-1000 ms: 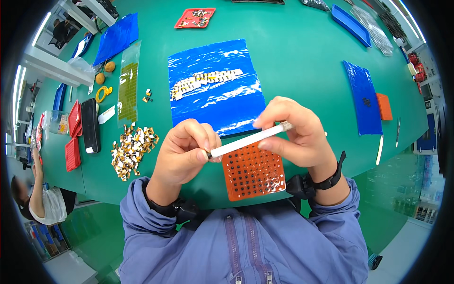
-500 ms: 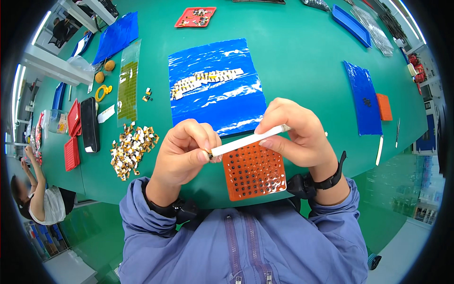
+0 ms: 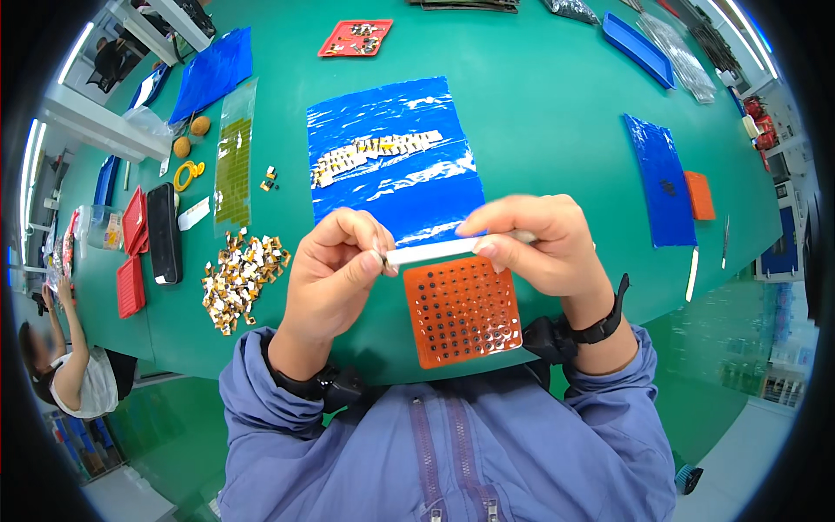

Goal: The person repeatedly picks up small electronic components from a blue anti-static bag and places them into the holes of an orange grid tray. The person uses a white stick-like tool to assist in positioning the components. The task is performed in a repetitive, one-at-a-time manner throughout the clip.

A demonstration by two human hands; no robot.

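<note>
My right hand [image 3: 544,248] grips a white flat stick [image 3: 428,252] between thumb and fingers, its length pointing left. At the stick's left end my left hand [image 3: 330,274] pinches a small part [image 3: 384,261], mostly covered by the fingertips; the stick's tip touches or almost touches it. Below the hands lies an orange square pad [image 3: 410,300] with rows of small black round pieces. Beyond them, a blue sheet [image 3: 383,196] carries a slanting row of small white-and-yellow flex parts [image 3: 374,152].
A loose pile of similar parts [image 3: 243,280] lies left of my left hand. Nearby are a black case [image 3: 163,233], yellow-green film strip [image 3: 233,165] and red trays [image 3: 130,287]. Farther off are a red tray [image 3: 327,50] and, rightward, another blue sheet [image 3: 657,174]. A person [image 3: 83,378] works at far left.
The stick has tipped closer to level, and my right hand has lowered slightly with its index finger shifted and blurred. My left hand keeps its pinch. The whole view has shifted slightly.
</note>
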